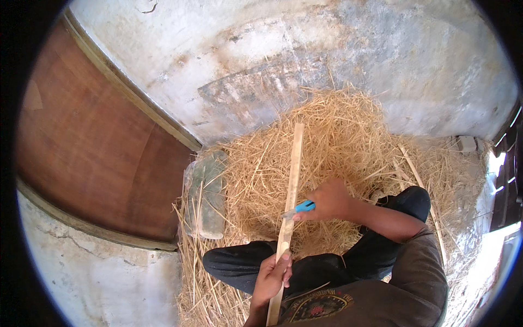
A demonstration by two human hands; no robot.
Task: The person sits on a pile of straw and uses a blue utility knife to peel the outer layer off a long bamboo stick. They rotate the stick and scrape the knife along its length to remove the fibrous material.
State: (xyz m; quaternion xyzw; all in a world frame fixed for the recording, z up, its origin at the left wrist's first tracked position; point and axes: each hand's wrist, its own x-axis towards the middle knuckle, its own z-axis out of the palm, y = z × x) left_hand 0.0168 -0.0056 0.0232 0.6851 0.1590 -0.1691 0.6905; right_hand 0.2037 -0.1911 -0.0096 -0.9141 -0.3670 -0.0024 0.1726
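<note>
My left hand (271,279) grips the pale wooden strip (290,191); my right hand (328,201), clasping a blue-handled knife (300,208), presses it against the strip above straw (338,136).

I see a stained, whitewashed wall (283,49) ahead, a brown wooden door (92,147) on the left, straw (338,136) heaped over the floor, daylight entering at right.

My stick (291,180) lies across the straw (338,136) before me, a slab (206,196) to its left.
</note>
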